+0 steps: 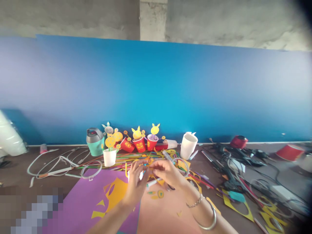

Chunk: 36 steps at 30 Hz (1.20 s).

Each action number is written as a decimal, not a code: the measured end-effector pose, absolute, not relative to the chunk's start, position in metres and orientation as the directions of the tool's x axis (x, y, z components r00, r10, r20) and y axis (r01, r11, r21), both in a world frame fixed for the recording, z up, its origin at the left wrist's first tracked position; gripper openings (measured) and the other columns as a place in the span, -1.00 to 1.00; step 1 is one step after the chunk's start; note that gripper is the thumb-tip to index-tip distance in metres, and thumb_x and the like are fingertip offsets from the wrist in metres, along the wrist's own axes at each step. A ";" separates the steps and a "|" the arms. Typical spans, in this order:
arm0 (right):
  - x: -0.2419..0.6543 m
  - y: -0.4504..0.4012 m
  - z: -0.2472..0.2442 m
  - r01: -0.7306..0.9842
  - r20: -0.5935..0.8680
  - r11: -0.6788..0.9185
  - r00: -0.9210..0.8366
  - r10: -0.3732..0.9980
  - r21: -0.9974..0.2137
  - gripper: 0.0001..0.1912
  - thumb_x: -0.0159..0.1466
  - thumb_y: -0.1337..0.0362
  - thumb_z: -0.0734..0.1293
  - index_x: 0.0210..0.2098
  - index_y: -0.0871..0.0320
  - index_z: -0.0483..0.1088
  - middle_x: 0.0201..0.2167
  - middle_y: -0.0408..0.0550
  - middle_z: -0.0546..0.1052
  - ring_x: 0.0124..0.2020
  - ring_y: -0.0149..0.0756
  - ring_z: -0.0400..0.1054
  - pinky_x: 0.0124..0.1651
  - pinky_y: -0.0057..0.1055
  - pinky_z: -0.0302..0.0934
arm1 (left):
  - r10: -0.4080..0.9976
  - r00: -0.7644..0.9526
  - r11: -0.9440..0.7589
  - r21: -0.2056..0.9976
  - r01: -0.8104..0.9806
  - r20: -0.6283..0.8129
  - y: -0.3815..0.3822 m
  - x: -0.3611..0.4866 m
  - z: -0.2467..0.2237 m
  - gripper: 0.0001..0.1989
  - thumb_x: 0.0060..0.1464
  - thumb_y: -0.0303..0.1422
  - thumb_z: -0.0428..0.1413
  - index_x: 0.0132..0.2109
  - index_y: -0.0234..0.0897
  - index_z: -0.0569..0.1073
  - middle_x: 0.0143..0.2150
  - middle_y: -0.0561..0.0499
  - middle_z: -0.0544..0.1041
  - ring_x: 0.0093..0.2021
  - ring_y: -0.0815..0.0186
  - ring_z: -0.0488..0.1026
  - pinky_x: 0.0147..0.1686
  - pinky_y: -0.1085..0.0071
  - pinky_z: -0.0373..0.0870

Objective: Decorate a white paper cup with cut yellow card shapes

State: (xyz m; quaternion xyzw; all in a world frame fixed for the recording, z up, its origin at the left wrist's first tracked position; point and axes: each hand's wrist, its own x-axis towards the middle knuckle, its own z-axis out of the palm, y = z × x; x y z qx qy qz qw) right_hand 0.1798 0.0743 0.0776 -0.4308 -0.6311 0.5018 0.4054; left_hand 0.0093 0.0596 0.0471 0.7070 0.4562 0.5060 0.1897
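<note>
My left hand (136, 177) and my right hand (166, 172) meet above the front middle of the table, fingers bent and pinched together. What lies between the fingertips is too small and blurred to name; a bit of orange shows beside them. Behind my left hand, part of a white cup is visible, mostly hidden. Under my hands lie a purple sheet (83, 201) and a pale orange sheet (161, 217). Small yellow-green cut paper pieces (160, 194) rest on the pale sheet below my right hand. Yellow-orange paper scraps (118, 195) lie on the purple one.
Along the blue panel (156, 91) stand red paper cups (152, 143) with yellow animal faces, a white cup with paper flowers (109, 157), a teal container (95, 143) and white stacked cups (188, 145). Coloured sticks and white cables spread behind my hands. Black cords (243, 162) tangle at right.
</note>
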 end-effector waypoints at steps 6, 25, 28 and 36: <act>0.179 0.079 0.069 0.070 0.135 0.151 -0.189 0.973 -0.986 -0.80 0.08 0.33 0.39 -0.27 0.15 0.41 -0.49 -0.19 0.52 -0.47 -0.35 0.39 -0.37 -0.44 0.21 | 0.860 0.071 -0.481 0.757 0.443 0.505 0.058 0.008 0.051 -0.83 0.20 -0.31 0.08 -0.33 -0.15 0.53 -0.01 -0.08 0.52 0.07 0.03 0.39 0.08 0.05 0.26; 0.168 0.063 0.069 0.610 0.630 0.623 -0.246 0.736 -0.489 -0.78 0.25 0.53 0.30 -0.34 0.11 0.53 -0.24 0.00 0.61 -0.19 -0.15 0.48 -0.07 -0.22 0.35 | 0.778 -0.007 -0.531 0.664 0.527 0.628 0.060 0.009 0.042 -0.84 0.19 -0.41 0.11 -0.32 -0.14 0.57 -0.05 -0.06 0.55 0.02 0.06 0.41 0.02 0.09 0.32; 0.170 0.065 0.068 0.589 0.607 0.625 -0.266 0.748 -0.512 -0.78 0.26 0.53 0.31 -0.34 0.12 0.53 -0.27 -0.01 0.61 -0.19 -0.16 0.49 -0.05 -0.23 0.35 | 0.756 0.007 -0.550 0.630 0.548 0.654 0.060 0.010 0.041 -0.85 0.18 -0.44 0.12 -0.31 -0.13 0.56 -0.05 -0.05 0.55 0.02 0.07 0.42 0.01 0.11 0.34; 0.173 0.065 0.067 0.589 0.578 0.626 -0.304 0.758 -0.511 -0.77 0.24 0.57 0.30 -0.35 0.14 0.52 -0.25 -0.01 0.60 -0.17 -0.19 0.47 -0.05 -0.28 0.34 | 0.736 0.054 -0.567 0.571 0.594 0.675 0.060 0.010 0.042 -0.83 0.17 -0.50 0.12 -0.30 -0.14 0.55 -0.03 -0.05 0.55 0.03 0.08 0.41 0.00 0.12 0.34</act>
